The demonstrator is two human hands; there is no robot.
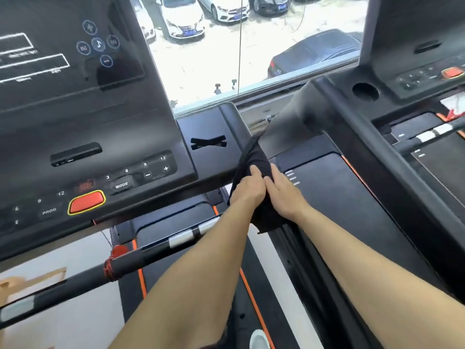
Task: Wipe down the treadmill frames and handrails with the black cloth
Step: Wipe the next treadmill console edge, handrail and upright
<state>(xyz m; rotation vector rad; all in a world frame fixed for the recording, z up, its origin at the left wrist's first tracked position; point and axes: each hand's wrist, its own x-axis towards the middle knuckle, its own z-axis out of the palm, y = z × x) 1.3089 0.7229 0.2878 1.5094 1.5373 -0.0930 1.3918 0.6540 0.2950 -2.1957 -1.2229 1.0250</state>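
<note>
Gripping the black cloth (254,157) with both hands, I have it bunched around a dark frame upright that runs between the two treadmills, just right of the near console (83,117). My left hand (249,188) sits on the cloth from the left, fingers (255,172) curled and clamped onto the fabric. My right hand (283,191) presses in from the right, its fingers (274,172) closed over the same bundle, so the two hands touch at the knuckles. A loose tail of cloth hangs below my wrists, near the belt edge with its orange stripe (256,308).

I judge the step in hand to be wiping this upright where it rises toward the neighbouring treadmill's frame (324,107). To do it well I would keep the cloth wrapped fully round the post, not merely laid beside it, and pull along its length with even pressure from both sides so no strip is missed. The hanging tail should be gathered in, or it may drag on the deck and pick up grit. I would steer clear of the red stop button (86,202) and the keys near MODE, which lie close to my left forearm.

The handrail (125,263) at lower left, with red cord wound on it, looks untouched from here; whether it is already clean I cannot tell.
</note>
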